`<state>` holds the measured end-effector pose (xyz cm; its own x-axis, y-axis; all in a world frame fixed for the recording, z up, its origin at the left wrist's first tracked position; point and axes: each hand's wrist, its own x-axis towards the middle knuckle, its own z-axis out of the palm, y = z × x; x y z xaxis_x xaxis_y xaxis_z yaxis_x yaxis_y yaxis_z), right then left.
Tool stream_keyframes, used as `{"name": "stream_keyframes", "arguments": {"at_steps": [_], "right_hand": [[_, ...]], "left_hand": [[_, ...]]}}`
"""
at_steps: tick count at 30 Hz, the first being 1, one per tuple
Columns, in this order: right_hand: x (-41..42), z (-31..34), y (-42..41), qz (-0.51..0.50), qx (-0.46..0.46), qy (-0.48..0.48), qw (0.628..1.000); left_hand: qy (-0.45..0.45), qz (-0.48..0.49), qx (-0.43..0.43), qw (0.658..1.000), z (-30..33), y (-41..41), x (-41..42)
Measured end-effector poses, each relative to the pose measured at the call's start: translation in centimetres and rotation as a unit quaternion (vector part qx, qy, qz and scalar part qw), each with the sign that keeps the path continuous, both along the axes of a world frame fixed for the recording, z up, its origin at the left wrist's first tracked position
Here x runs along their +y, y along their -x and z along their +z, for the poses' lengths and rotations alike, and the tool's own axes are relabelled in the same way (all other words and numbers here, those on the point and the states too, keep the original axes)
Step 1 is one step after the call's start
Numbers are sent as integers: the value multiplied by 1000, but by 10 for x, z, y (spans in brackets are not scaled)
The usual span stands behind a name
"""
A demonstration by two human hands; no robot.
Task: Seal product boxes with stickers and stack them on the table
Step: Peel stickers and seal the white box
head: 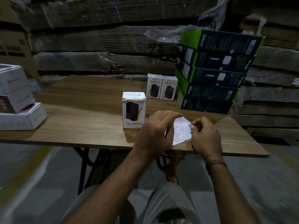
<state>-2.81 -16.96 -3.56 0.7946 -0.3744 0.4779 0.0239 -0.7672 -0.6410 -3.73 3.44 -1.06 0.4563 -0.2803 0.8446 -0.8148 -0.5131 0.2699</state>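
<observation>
Head view shows the risk plainly: the tiny red-outlined sticker (190, 125) could curl, tear or cling to skin as it peels, since the white backing sheet (180, 131) is only lightly steadied near the wooden bench (80, 113) edge. Left hand (155, 131) arches over the sheet, fingers curled, holding it down. Right hand (205, 135) pinches at the sheet's right edge, thumb and forefinger closed on a sticker, I judge. Nearby, just left, stands the white upright product box (134, 109), unsealed I'd guess.
</observation>
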Motion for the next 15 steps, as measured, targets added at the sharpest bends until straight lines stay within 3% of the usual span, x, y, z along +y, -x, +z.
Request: {"name": "stream_keyframes", "arguments": {"at_steps": [3, 7, 10, 15], "right_hand": [[3, -1, 2, 17, -41, 15, 999], [12, 4, 8, 52, -101, 55, 992], [28, 16, 14, 96, -133, 55, 985], [71, 53, 16, 180, -154, 30, 971]], "left_hand": [[47, 45, -96, 993, 14, 7, 17], [74, 169, -148, 972, 31, -4, 48], [85, 223, -97, 966, 31, -22, 68], [110, 183, 53, 975, 6, -40, 85]]}}
